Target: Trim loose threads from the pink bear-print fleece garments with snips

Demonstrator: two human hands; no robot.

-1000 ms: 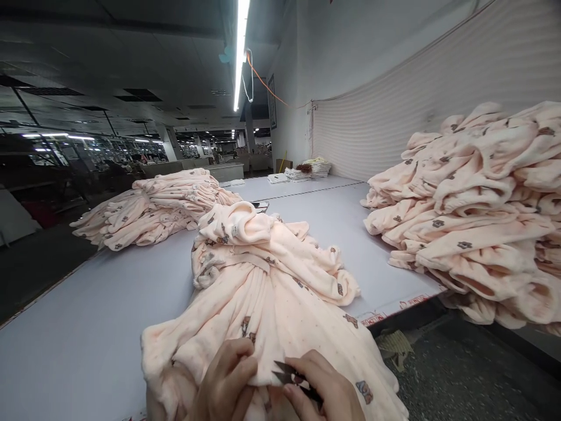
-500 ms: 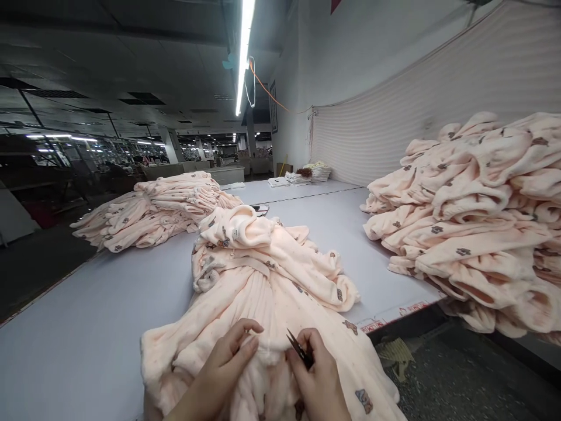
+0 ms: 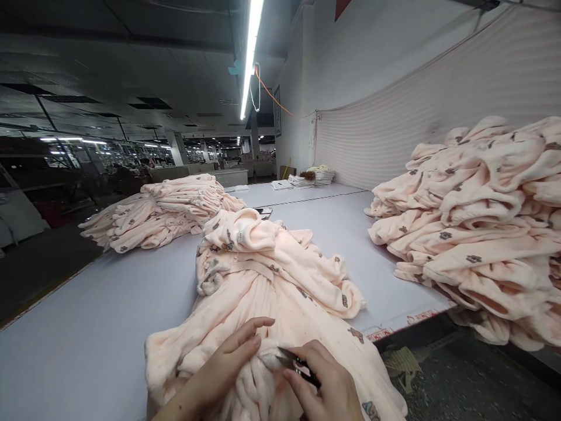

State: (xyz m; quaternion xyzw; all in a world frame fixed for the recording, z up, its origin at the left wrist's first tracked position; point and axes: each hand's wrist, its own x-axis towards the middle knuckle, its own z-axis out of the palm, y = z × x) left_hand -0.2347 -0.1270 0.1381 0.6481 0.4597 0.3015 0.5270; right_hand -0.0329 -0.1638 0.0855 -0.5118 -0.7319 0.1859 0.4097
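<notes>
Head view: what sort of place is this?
Probably a garment workshop: similar printed pink clothes lie in a left pile and a right pile, and the right hand holds snips over matching cloth.

Right fingers (image 3: 316, 354) hold snips (image 3: 307, 374) at pink garment (image 3: 313, 324)

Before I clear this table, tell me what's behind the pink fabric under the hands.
Just behind the pink fabric, part of a dark object shows on the table; farther back are pale stacks. The fabric covers the rest of the object, so I can't identify it.
</notes>
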